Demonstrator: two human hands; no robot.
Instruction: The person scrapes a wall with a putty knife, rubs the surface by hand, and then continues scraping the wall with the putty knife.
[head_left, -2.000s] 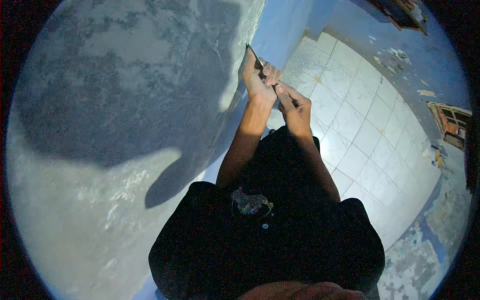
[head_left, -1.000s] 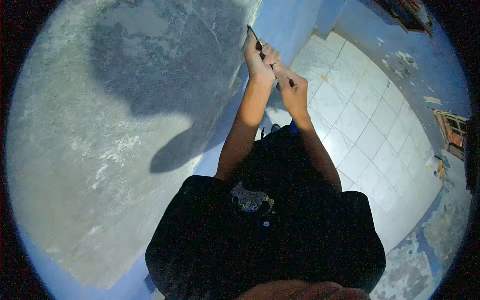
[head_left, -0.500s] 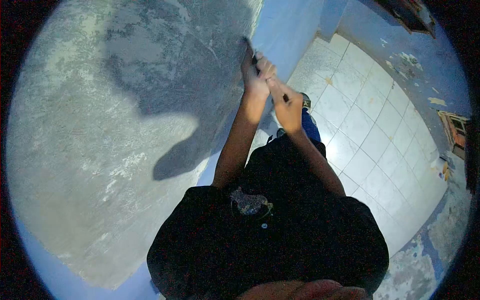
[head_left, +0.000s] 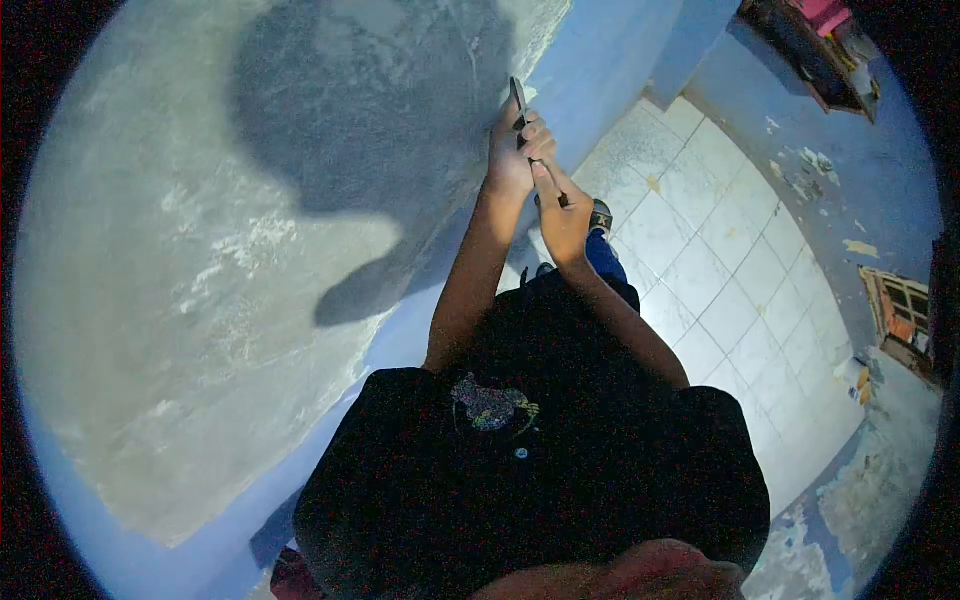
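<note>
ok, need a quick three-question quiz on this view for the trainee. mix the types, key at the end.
1. Multiple choice: which hand is nearer the exposed upper tip of the thin dark tool?
A) left
B) right
C) both equally near

2. True or false: the person's black shirt is plain, with no print on the front.

3. Fill in: the floor beside the person is laid with pale ____.

Key:
1. A: the left hand is higher up the tool, by the tip; the right hand is lower down.
2. False: a print shows on the front.
3. tiles
</note>
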